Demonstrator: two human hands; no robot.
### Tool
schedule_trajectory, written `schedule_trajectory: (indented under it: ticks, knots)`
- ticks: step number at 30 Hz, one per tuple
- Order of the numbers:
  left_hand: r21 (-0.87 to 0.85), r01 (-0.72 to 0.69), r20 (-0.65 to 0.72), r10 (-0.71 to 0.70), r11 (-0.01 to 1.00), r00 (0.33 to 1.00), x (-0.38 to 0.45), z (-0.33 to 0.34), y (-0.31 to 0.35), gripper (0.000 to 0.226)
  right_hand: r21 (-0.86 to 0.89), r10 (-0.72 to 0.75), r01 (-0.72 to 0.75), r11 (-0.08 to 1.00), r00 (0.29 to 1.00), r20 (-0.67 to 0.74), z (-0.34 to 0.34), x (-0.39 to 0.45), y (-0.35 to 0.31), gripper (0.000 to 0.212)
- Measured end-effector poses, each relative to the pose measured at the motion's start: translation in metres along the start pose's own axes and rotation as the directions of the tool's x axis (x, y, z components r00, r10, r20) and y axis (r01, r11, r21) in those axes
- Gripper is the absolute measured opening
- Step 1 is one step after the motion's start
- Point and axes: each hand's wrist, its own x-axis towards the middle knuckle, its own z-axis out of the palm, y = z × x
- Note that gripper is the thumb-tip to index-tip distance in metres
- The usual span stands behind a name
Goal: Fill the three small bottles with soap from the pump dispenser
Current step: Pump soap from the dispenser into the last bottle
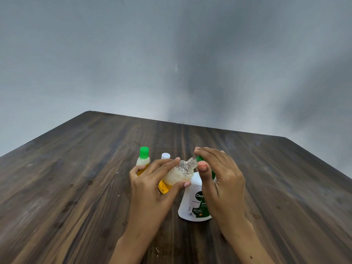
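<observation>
Clearly, filling is under way. At the dispenser (194, 199) on the desk (76, 187), the left hand (152, 189) is gripping an uncapped bottle (177, 176), tilted to the spout, partly filled with foamy soap. The right hand (219, 178) is pressing the pump, fingers straight. Left of the dispenser, a green-capped bottle (143, 161) looks full; a white-capped one (165, 155) is mostly hidden, possibly unfilled.

Your left hand (152, 185) is gripping an uncapped small bottle (178, 176), tilting it toward the pump dispenser (194, 202) your right hand (219, 180) is covering.
</observation>
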Motion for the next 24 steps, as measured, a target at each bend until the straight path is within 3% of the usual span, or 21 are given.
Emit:
schedule_trajectory:
  ticks: [24]
  knots:
    - [0.001,0.002,-0.032,-0.002,1.0,0.999,-0.0007,0.0008,-0.005,0.045,0.003,-0.039,0.039,0.999,0.999,0.008,-0.0001,-0.0035,0.0003,0.072]
